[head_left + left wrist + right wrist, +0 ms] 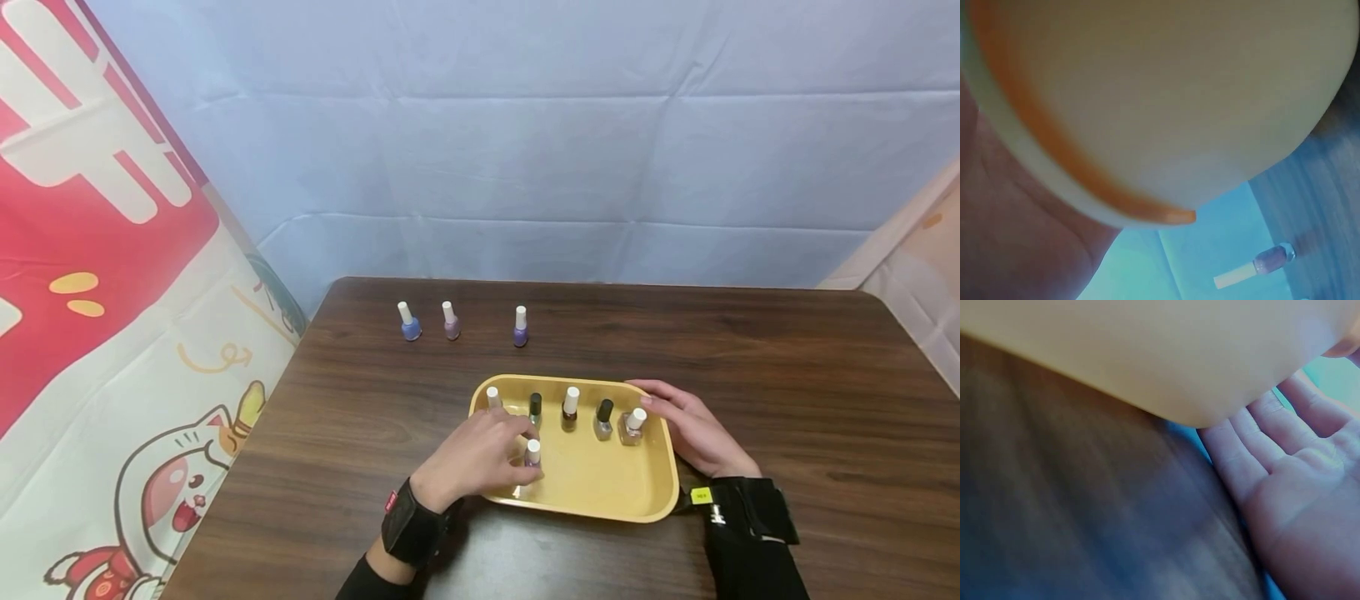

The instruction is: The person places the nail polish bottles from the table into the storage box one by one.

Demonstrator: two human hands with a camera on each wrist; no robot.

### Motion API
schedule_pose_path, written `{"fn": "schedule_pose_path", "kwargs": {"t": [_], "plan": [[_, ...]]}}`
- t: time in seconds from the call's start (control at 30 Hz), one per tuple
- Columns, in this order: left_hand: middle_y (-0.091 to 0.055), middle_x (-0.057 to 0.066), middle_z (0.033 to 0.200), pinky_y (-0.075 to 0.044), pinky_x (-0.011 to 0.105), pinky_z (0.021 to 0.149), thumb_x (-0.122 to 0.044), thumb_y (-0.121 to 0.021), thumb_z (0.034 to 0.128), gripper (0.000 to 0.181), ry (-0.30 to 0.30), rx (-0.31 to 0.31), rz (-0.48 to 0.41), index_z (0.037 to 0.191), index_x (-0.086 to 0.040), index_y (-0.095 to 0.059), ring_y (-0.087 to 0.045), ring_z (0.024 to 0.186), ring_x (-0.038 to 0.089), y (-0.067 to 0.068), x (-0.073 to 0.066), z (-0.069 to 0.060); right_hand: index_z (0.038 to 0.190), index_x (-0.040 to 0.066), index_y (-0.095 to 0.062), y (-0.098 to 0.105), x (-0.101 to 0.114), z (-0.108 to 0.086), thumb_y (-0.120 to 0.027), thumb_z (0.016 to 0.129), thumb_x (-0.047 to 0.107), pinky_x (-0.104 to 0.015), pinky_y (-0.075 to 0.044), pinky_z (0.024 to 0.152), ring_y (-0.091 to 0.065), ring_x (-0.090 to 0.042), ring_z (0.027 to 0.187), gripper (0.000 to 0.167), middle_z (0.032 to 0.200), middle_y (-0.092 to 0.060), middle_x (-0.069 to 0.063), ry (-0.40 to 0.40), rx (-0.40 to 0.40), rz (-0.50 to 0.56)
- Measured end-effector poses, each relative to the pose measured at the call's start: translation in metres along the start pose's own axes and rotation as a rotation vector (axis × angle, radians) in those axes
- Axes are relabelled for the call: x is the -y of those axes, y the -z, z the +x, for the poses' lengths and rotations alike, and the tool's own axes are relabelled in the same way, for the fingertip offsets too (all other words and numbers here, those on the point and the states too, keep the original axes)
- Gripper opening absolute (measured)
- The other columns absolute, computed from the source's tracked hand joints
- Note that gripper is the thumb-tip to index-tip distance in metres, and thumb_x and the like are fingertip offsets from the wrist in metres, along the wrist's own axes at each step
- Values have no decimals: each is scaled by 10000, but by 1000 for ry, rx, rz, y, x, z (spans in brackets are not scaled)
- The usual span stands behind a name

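Note:
A yellow tray (pixel 592 504) lies on the table, holding several small nail polish bottles, some white-capped, some black-capped. Over its left part is my left hand (pixel 480 454), thumb and index finger apart on either side of a white-capped bottle (pixel 532 452); whether they touch it I cannot tell. My right hand (pixel 697 429) grips the tray's right end, thumb at the rim and fingers along the outside. The right wrist view shows that hand's fingers (pixel 1254 437) against the tray wall (pixel 1166 356). In the left wrist view the tray (pixel 1179 112) hides the left fingertips.
Behind the tray, a blue bottle (pixel 410 325), a pinkish-purple bottle (pixel 452 325) and a purple bottle (pixel 521 330) stand on the brown table (pixel 337 417). A light blue cloth (pixel 525 158) hangs beyond the table's back edge, and a printed cloth (pixel 150 333) is at the left.

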State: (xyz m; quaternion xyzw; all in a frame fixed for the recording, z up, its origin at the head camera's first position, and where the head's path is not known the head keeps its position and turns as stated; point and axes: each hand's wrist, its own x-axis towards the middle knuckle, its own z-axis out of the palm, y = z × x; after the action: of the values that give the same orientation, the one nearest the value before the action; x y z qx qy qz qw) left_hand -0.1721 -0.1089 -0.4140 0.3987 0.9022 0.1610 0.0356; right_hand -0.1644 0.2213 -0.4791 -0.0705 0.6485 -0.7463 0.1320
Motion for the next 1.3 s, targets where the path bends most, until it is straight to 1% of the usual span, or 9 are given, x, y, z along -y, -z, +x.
{"fn": "schedule_pose_path", "kwargs": {"t": [0.23,0.33,0.43,0.57,0.7,0.77,0.97,1.1,1.3], "plan": [[-684,-90,1064,-483,266,874,-477,-723,794,386,-18,-39,-45,1068,-209,-680,-604,998,98,8,0,-2,1338,103,-511,3,-3,0,-421,1029,148,-234,-523,874,-608,-27,1103,325,1228,-605,93,11,4,4],[-683,-74,1083,-479,281,911,-464,-700,825,370,-12,-46,-114,1084,-201,-680,-605,1049,117,14,0,-4,1332,115,-519,4,-4,0,-417,1030,144,-233,-523,874,-607,-25,1103,320,1228,-606,95,14,8,7],[-683,-48,1065,-489,266,851,-405,-678,869,310,-6,-74,-212,1087,-184,-680,-611,976,135,20,3,-6,1321,133,-529,4,-5,1,-421,1029,147,-237,-524,872,-610,-27,1101,311,1226,-610,96,13,9,14],[-687,-21,1003,-506,312,793,-295,-666,897,234,1,-171,-311,1070,-138,-677,-606,884,162,29,13,-10,1317,136,-530,3,-5,2,-428,1027,152,-240,-526,871,-612,-32,1102,308,1227,-615,92,15,16,22],[-704,-8,999,-529,391,846,-211,-670,895,196,27,-291,-358,1063,-110,-670,-639,943,154,40,31,-12,1323,121,-524,3,-5,2,-431,1026,153,-238,-525,871,-613,-34,1101,313,1223,-619,86,17,16,20],[-707,-9,1012,-538,384,843,-198,-670,895,195,50,-347,-352,1069,-110,-666,-644,945,130,46,40,-13,1325,114,-522,3,-6,2,-431,1026,150,-237,-525,870,-614,-34,1100,315,1221,-622,86,19,13,23],[-703,12,958,-536,343,800,-178,-664,893,181,146,-536,-287,1043,-78,-678,-643,886,129,62,72,-12,1325,111,-524,3,-6,2,-435,1024,149,-233,-525,870,-616,-32,1096,316,1215,-625,92,22,9,22],[-711,48,907,-511,329,739,-136,-653,888,148,270,-670,-280,1012,-63,-685,-649,831,168,64,92,-10,1326,100,-520,2,-6,3,-441,1023,155,-237,-526,870,-619,-37,1093,318,1210,-626,93,17,4,11],[-716,99,901,-477,326,706,-155,-646,884,182,467,-746,-304,1023,-44,-684,-657,815,230,60,118,-3,1307,127,-541,3,-6,3,-449,1020,161,-235,-521,879,-615,-33,1096,303,1206,-626,105,5,-12,21]]}}
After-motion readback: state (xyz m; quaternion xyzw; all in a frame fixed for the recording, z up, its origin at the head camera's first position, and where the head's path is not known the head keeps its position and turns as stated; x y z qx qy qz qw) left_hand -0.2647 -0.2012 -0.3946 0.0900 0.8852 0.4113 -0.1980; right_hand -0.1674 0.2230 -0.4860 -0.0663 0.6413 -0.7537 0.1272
